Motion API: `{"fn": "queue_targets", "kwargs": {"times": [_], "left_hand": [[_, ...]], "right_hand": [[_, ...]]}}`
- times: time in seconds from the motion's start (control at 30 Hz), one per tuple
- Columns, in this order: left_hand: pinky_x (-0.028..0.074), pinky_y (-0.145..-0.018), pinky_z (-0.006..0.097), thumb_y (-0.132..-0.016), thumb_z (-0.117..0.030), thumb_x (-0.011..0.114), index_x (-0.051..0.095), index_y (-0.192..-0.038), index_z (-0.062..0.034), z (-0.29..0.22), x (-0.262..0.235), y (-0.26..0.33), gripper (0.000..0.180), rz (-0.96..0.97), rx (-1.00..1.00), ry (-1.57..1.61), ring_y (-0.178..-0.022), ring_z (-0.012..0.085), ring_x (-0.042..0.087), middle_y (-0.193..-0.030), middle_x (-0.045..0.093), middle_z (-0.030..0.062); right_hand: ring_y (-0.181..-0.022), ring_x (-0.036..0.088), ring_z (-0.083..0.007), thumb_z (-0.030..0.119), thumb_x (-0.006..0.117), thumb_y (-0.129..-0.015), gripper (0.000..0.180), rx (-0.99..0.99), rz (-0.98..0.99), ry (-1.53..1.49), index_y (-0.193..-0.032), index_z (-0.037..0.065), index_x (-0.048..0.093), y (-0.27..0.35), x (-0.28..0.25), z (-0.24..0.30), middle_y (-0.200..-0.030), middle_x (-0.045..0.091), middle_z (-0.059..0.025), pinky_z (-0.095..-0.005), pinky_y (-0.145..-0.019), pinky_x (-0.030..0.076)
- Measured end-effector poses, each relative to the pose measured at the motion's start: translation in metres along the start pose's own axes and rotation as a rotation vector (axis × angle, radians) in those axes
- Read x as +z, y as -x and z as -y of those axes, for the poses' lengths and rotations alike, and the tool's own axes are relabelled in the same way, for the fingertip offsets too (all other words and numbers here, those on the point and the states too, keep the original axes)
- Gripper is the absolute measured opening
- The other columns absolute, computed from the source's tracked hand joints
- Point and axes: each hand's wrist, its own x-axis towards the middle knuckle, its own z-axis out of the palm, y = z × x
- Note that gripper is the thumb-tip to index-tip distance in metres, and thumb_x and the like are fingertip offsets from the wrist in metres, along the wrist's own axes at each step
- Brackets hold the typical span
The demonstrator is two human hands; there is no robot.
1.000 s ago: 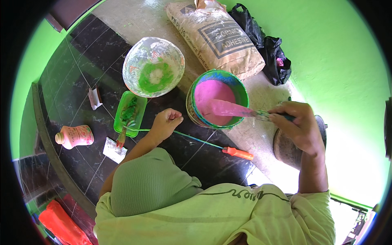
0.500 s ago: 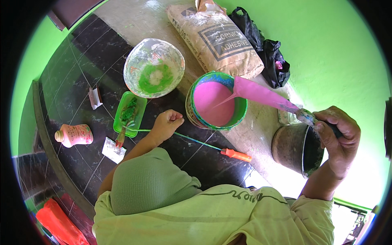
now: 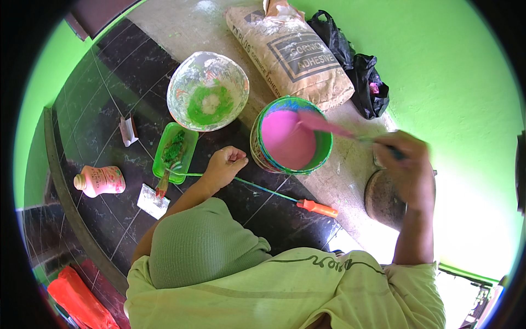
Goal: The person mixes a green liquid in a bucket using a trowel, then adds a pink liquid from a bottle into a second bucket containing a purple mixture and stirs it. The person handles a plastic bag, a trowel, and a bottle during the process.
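My right hand (image 3: 405, 162), blurred by motion, is closed round the dark handle of a putty knife (image 3: 329, 126). Pink paint coats its blade, which reaches over the open bucket (image 3: 327, 151). Thick pink paint (image 3: 282, 142) lies inside that bucket, below a green and blue smeared rim. Left of it, my left hand (image 3: 226, 162) hovers with curled fingers and nothing visible in them. A thin rod with an orange handle (image 3: 319, 208) runs beneath my left wrist to a green tray (image 3: 192, 148), where a green-stained roller or brush lies.
A white bowl (image 3: 175, 104) with green residue stands beyond the tray. Behind the bucket are a paper sack (image 3: 307, 60) and black plastic bags (image 3: 367, 82). A dark pot (image 3: 381, 200) is below my right hand. A pink bottle (image 3: 101, 181) lies at left.
My right hand has swung left and slightly up, bringing the putty knife's blade from beside the rim to over the pink paint. My left hand has barely moved.
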Motion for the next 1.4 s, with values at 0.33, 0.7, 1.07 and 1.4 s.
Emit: {"fn": "queue_targets", "kwargs": {"times": [0.33,0.7,1.07,1.4], "left_hand": [[0.054,-0.077,0.028,-0.091,-0.017,0.078,0.07,-0.104,0.0016,-0.002,0.002,0.002,0.023,-0.023,-0.004,0.008,-0.084,0.0127,0.067,-0.093,0.072,0.0075],[0.054,-0.076,0.028,-0.09,-0.017,0.078,0.07,-0.103,0.0012,0.007,-0.008,-0.001,0.023,-0.053,0.009,0.007,-0.082,0.012,0.065,-0.091,0.071,0.0065],[0.054,-0.075,0.028,-0.09,-0.018,0.078,0.07,-0.101,0.002,0.012,-0.011,0.004,0.024,-0.066,-0.001,0.03,-0.081,0.0119,0.065,-0.09,0.071,0.0071],[0.054,-0.075,0.028,-0.091,-0.018,0.078,0.07,-0.102,0.0021,0.01,-0.009,0.0,0.024,-0.052,-0.007,0.029,-0.081,0.0114,0.066,-0.092,0.071,0.0066]], "right_hand": [[-0.08,0.071,-0.033,0.015,0.066,-0.085,0.007,-0.503,0.299,0.72,-0.085,0.01,0.069,-0.068,0.174,-0.086,-0.092,0.065,-0.0132,-0.0457,-0.07,0.057],[-0.095,0.075,-0.037,0.023,0.063,-0.088,0.022,-0.026,0.653,0.589,-0.092,0.009,0.079,-0.053,0.16,-0.077,-0.094,0.075,-0.0215,-0.046,-0.083,0.06],[-0.088,0.076,-0.0365,0.023,0.064,-0.084,0.021,-0.207,0.382,0.701,-0.089,0.009,0.078,-0.076,0.187,-0.08,-0.091,0.076,-0.0184,-0.0473,-0.077,0.06],[-0.089,0.074,-0.0382,0.027,0.067,-0.085,0.024,-0.007,0.623,0.592,-0.087,0.005,0.076,-0.062,0.165,-0.093,-0.09,0.074,-0.0199,-0.0508,-0.082,0.058]]}}
